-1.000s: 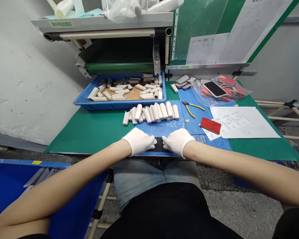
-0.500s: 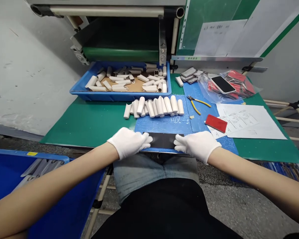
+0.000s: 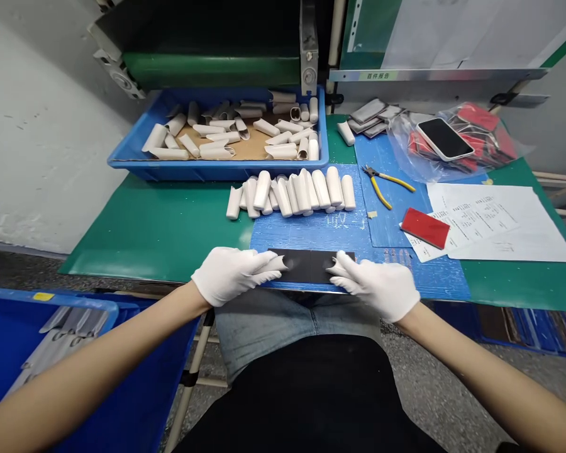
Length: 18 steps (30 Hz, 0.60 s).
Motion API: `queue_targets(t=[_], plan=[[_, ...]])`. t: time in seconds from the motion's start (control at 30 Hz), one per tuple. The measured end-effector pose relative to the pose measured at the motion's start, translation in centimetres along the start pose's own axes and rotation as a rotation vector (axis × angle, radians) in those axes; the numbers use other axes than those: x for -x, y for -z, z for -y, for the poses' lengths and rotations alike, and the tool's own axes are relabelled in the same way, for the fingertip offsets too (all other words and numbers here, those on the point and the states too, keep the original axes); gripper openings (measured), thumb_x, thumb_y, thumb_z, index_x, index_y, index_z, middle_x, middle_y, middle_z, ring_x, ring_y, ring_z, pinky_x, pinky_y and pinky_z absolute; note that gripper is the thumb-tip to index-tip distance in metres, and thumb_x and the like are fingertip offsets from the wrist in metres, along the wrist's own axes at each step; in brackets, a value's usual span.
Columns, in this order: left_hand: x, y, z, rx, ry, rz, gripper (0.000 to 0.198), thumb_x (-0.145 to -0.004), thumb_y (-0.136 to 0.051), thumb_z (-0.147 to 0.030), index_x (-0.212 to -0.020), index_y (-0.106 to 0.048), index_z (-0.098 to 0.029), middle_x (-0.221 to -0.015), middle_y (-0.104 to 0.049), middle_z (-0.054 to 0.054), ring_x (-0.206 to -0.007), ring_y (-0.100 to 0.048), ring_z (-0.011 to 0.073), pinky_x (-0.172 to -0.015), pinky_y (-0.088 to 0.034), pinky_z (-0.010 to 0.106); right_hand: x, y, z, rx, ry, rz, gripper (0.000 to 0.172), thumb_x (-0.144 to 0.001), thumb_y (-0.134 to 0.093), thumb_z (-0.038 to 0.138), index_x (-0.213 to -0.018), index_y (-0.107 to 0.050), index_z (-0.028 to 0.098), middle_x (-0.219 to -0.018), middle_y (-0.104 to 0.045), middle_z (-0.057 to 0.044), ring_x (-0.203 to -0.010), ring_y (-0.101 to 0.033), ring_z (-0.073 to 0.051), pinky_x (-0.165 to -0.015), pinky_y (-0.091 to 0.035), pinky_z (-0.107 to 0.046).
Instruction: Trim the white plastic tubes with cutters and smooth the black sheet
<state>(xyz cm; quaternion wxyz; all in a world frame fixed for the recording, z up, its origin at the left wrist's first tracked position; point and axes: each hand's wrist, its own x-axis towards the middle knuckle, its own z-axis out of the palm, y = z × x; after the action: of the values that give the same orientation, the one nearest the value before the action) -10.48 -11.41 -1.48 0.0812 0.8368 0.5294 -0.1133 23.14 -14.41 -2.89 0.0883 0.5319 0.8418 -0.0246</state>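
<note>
A black strip (image 3: 310, 265) lies flat on a blue cutting mat (image 3: 311, 236), close to the table's front edge. My left hand (image 3: 233, 275), in a white glove, has its fingertips on the strip's left end. My right hand (image 3: 375, 289), also gloved, has its fingers spread on the right end. Both hands press down on the strip, and part of it is hidden under the fingers. Behind them, a row of white rolled tubes (image 3: 287, 192) lies on the mat.
A blue tray (image 3: 217, 170) of white rolled tubes stands behind the row. Yellow-handled pliers (image 3: 382, 185), a red pad (image 3: 425, 228), printed papers (image 3: 495, 226) and a plastic bag (image 3: 462, 148) under a phone (image 3: 446, 139) lie to the right. A blue crate (image 3: 42, 314) stands at lower left.
My hands have moved apart from the strip's middle towards its ends. The strip now shows between them. The whole scene sits higher in the view because my head has tilted down.
</note>
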Motion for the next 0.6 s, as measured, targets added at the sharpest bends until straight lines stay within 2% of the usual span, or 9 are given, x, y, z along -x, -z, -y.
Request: queue_targets(t=[0.13,0.37,0.47,0.6], plan=[[-1.2,-0.5,-0.1,-0.034,-0.042,0.004,0.055,-0.103,-0.043,-0.076,-0.135,-0.067,-0.038,-0.100,-0.078,0.005,-0.092,-0.071,0.0240,-0.072,-0.042,0.033,-1.0,0.2,0.8,-0.028,0.065,-0.016,0.068,-0.112,-0.015,0.067,-0.162,-0.048,0.036,-0.093,-0.079,-0.010,-0.084,-0.074,-0.026,-0.064,-0.024,-0.032],[-1.6,-0.4,-0.3,-0.002,-0.080,0.047,0.061,-0.105,-0.038,-0.075,-0.136,-0.066,-0.030,-0.095,-0.075,0.007,-0.092,-0.068,0.0243,-0.074,-0.041,0.033,-0.7,0.1,0.0,-0.020,0.049,-0.071,0.062,-0.113,-0.021,0.066,-0.151,-0.062,0.038,-0.084,-0.078,-0.007,-0.077,-0.072,-0.022,-0.062,-0.020,-0.034],[-1.7,-0.5,-0.5,-0.030,-0.098,0.037,0.060,-0.106,-0.037,-0.073,-0.137,-0.066,-0.030,-0.091,-0.075,0.006,-0.086,-0.068,0.0230,-0.070,-0.038,0.033,-0.8,-0.6,-0.1,-0.002,0.047,-0.161,0.056,-0.113,-0.028,0.065,-0.145,-0.067,0.040,-0.075,-0.076,-0.004,-0.067,-0.068,-0.019,-0.060,-0.018,-0.034],[-1.9,-1.3,-0.5,-0.120,-0.151,-0.086,0.062,-0.105,-0.033,-0.077,-0.125,-0.072,-0.034,-0.080,-0.074,0.005,-0.075,-0.068,0.0222,-0.061,-0.031,0.033,-0.9,-1.6,0.0,0.041,0.111,-0.391,0.049,-0.111,-0.042,0.064,-0.136,-0.073,0.035,-0.065,-0.071,-0.001,-0.058,-0.062,-0.014,-0.060,-0.015,-0.034]])
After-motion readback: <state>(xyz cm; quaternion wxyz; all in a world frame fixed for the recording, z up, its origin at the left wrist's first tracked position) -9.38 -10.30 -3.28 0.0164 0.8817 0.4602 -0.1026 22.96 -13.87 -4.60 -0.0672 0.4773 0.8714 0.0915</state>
